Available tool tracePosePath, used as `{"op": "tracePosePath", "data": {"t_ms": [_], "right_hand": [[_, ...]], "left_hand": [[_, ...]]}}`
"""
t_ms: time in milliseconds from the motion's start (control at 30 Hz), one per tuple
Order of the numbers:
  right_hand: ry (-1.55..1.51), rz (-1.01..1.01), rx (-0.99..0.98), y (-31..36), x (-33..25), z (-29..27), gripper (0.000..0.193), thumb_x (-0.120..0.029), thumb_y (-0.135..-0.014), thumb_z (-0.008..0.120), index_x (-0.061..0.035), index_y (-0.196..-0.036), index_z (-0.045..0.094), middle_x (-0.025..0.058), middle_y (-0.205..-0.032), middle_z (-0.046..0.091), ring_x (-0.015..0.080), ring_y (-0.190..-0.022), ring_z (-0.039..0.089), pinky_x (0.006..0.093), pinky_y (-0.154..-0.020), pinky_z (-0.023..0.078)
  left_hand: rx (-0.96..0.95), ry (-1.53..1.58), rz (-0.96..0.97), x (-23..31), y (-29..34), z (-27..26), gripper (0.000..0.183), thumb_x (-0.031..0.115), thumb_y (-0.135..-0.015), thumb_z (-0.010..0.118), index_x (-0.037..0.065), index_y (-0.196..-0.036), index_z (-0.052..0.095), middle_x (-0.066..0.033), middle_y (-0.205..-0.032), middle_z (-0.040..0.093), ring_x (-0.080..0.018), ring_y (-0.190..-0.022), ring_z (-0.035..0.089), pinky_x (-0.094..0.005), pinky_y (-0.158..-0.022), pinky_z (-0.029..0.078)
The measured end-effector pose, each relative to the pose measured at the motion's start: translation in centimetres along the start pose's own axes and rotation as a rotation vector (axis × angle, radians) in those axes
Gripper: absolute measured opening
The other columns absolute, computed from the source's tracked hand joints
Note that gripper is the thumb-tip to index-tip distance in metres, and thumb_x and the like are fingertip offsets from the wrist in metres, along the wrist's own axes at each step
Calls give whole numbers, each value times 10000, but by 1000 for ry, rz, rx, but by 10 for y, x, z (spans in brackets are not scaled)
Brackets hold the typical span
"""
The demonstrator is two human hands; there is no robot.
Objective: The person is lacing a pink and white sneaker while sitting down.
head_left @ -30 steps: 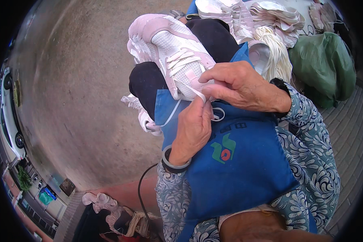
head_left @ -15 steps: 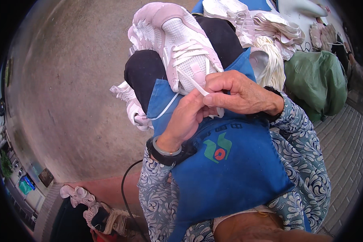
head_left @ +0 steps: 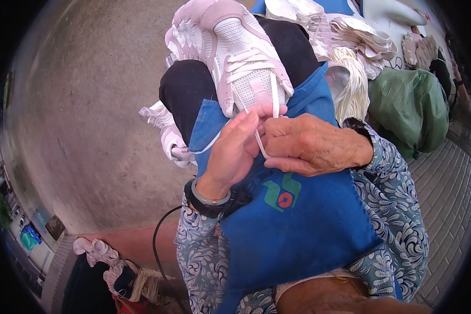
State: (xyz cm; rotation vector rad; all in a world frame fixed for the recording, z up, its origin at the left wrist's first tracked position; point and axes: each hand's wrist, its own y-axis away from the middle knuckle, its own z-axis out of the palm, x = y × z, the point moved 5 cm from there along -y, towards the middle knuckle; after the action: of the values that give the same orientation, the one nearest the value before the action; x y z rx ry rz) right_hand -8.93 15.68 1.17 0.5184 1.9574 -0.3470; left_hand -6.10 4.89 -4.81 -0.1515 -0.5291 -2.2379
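Observation:
A pink-and-white mesh sneaker upper (head_left: 240,57) lies on my lap between my knees, toe pointing away. White laces cross its front in several rows. My left hand (head_left: 230,152) is curled just below its near end, fingertips closed around the shoelace (head_left: 259,140). Facing it, my right hand (head_left: 316,144) pinches the same lace between thumb and bent forefinger. The lace runs from the upper across my left fingers to my right thumb. Another length of lace stands up from the upper's right side. Some fingertips are hidden behind the hands.
A blue apron (head_left: 298,230) covers my lap. At the upper right are stacked shoe uppers (head_left: 361,39), a bundle of cream laces (head_left: 350,86) and a green bag (head_left: 411,107). More uppers (head_left: 170,136) lie beside my left knee; others (head_left: 102,254) sit at lower left near a black cable (head_left: 157,246).
My right hand has moved down, drawing the lace toward me. The left hand has turned palm inward with its fingers higher by the upper's near end.

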Motion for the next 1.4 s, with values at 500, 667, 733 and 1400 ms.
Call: {"op": "tracePosePath", "data": {"t_ms": [500,667,733,1400], "right_hand": [[-161,116,-181,1,0,2,156,-146,-863,625,-7,-839,558,140,-812,553,361,-785,554,412,-667,461],[7,163,-77,0,-6,-25,141,-132,-865,649,1,-898,616,123,-825,573,312,-839,592,389,-761,470],[126,176,158,-3,-6,-44,244,-98,-818,665,-9,-1043,636,127,-915,623,307,-944,609,364,-866,470],[-1017,-184,675,76,0,-234,380,-334,-950,544,-158,-1274,453,147,-947,588,171,-472,442,257,-323,418]], "left_hand": [[220,-111,51,-6,-3,-24,314,287,-1012,461,-6,-1073,556,-52,-871,603,-116,-829,602,-254,-749,500],[222,-401,181,3,1,-24,342,307,-1021,435,-1,-1008,582,-32,-790,585,-93,-741,560,-232,-688,457],[207,-520,200,4,5,-17,362,318,-1024,426,-3,-993,591,-26,-762,579,-86,-719,547,-225,-670,445],[357,-46,1343,179,220,-70,221,134,-948,481,-6,-823,596,-143,-1080,591,-376,-1256,442,-634,-1151,117]]}}
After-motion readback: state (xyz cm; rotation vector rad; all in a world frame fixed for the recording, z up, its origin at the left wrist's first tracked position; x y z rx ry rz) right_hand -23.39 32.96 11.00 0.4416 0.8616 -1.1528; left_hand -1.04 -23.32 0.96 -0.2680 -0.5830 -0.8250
